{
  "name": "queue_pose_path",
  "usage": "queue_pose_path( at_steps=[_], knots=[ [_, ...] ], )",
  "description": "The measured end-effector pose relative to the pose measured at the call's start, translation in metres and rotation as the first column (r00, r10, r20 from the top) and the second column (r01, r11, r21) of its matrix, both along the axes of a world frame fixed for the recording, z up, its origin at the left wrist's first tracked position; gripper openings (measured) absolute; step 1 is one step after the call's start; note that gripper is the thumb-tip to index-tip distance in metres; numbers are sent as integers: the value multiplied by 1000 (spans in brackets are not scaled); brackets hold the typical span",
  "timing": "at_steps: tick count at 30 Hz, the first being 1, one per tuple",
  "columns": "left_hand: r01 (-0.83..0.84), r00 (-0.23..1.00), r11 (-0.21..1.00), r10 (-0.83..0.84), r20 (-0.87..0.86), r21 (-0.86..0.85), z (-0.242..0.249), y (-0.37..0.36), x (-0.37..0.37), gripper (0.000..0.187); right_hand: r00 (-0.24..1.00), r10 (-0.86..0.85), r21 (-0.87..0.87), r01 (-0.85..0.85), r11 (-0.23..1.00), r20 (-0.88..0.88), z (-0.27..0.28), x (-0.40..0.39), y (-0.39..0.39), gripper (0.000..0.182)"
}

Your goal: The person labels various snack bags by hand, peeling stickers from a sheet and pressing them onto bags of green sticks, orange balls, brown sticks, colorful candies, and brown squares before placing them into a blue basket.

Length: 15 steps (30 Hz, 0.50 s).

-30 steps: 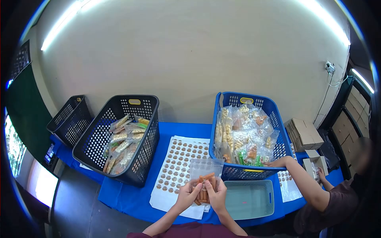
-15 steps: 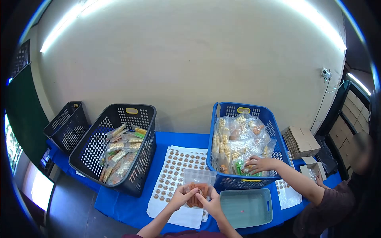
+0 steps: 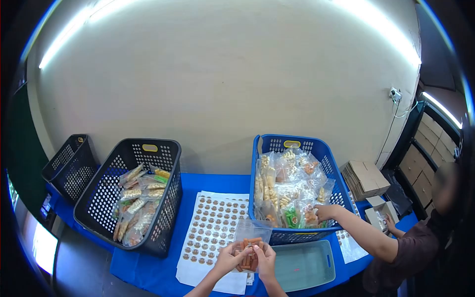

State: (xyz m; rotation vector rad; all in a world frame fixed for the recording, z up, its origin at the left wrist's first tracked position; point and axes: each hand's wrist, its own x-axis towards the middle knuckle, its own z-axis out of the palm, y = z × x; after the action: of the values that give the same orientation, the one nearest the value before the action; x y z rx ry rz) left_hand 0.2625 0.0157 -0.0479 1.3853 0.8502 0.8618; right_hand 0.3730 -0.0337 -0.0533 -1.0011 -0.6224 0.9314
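Bag of brown sticks (image 3: pixel 251 242) held in 2 hands

The left hand (image 3: pixel 229 260) and the right hand (image 3: pixel 266 260) each have their grip clamped on the bag, as 1.0 s ago, above the desk (image 3: pixel 208 184), between sheet (image 3: pixel 212 225) and tray (image 3: pixel 304 267); a co-worker's hand (image 3: pixel 326 213), then at the front rim of the blue basket (image 3: pixel 292 233), is now in among the packs (image 3: pixel 297 190) there

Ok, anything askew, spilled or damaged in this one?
Possibly one thing: the blue basket has a rim that looks uneven at its far left corner, as if split, though damage isn't certain. No spill shows; the orange-brown sticks are inside the clear bag.
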Motion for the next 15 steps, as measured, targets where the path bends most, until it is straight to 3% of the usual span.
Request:
queue_pose_path(
  at_steps=[2, 6, 10, 13, 15],
  knots=[
    [69, 996, 996, -66, -53, 54, -3, 0, -7, 35, 1000, 8, -10, -8, 1000, 2, 0, -1, -2, 13],
    [173, 985, 974, -167, 52, -145, -1, -1, -15, 45, 997, 51, -38, -49, 998, 56, 5, -5, -8, 11],
    [367, 929, 930, -367, -34, -10, 22, -9, -18, 47, 1000, 20, 6, -20, 1000, 3, 6, 1, -12, 11],
    [408, 911, 913, -409, -58, -20, 31, -9, -15, 51, 996, -72, 37, 70, 997, 57, 12, 3, -17, 11],
    [389, 919, 914, -394, 25, 114, 20, -9, -7, 54, 993, -82, 59, 77, 995, 90, 26, 6, -15, 10]
  ],
)
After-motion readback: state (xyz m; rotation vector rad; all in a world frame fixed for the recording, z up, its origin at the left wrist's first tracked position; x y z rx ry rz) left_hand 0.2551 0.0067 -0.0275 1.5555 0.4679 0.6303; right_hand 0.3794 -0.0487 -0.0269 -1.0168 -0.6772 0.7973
